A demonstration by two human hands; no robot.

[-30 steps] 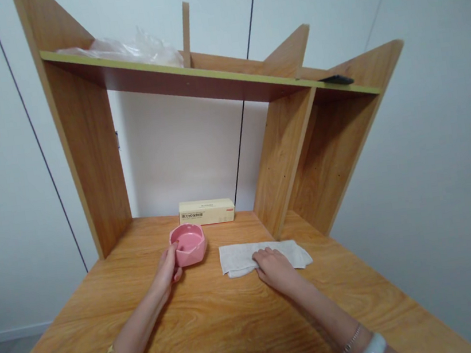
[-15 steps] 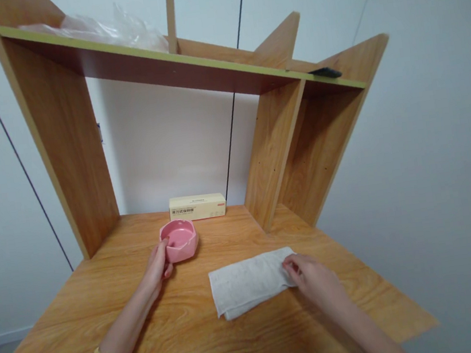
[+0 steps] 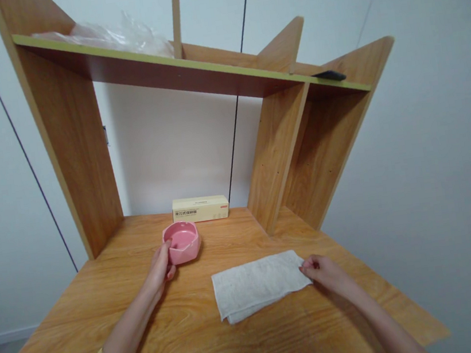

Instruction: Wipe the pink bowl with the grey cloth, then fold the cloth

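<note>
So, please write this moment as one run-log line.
left hand: grips pink faceted bowl by side | right hand: pinches right end of folded grey cloth | behind bowl: cling-film box on wooden desk

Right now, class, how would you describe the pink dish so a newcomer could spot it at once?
Start with the wooden desk and the shelf unit at its back. In front of the cream box there, the left hand holds the pink dish. Its pink, faceted, open-topped form sets it apart from the box and the flat, pale cloth.
</note>
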